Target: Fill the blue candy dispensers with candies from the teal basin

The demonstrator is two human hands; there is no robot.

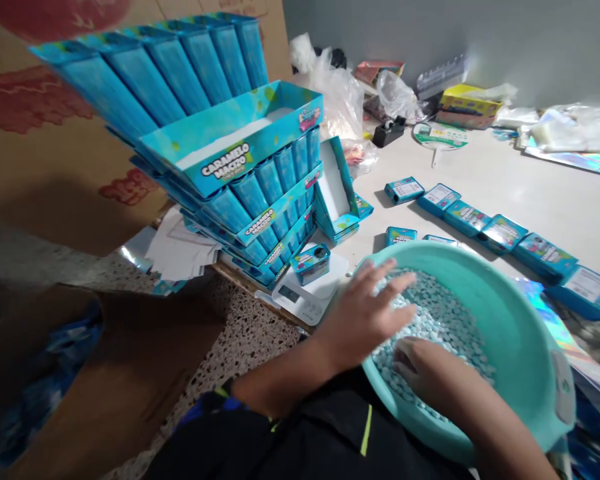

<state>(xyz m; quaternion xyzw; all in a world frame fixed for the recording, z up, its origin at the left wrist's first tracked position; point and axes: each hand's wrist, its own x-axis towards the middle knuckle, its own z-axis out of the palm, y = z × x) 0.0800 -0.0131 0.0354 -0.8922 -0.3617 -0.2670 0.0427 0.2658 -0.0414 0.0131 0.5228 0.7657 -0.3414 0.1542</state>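
Observation:
My left hand (365, 310) hovers at the near left rim of a turquoise plastic basin (520, 300), its fingers spread and nothing held. Many small pale-blue candies (445, 313) cover the basin's bottom. My right hand (423, 365) is down among them, fingers curled; what lies inside its grasp is hidden. Just left of the basin, a small blue box (313, 263) with a dark opening in its top sits on a white digital scale (300, 303). The scale's display is too small to read.
Blue display trays (230, 150) packed with boxes rise in a stack at the left, beside large cardboard cartons (45, 133). Several blue boxes (500, 233) line the white table (510, 167) behind the basin. Plastic bags (335, 93), a tape dispenser (389, 131) and a fan (440, 135) lie farther back.

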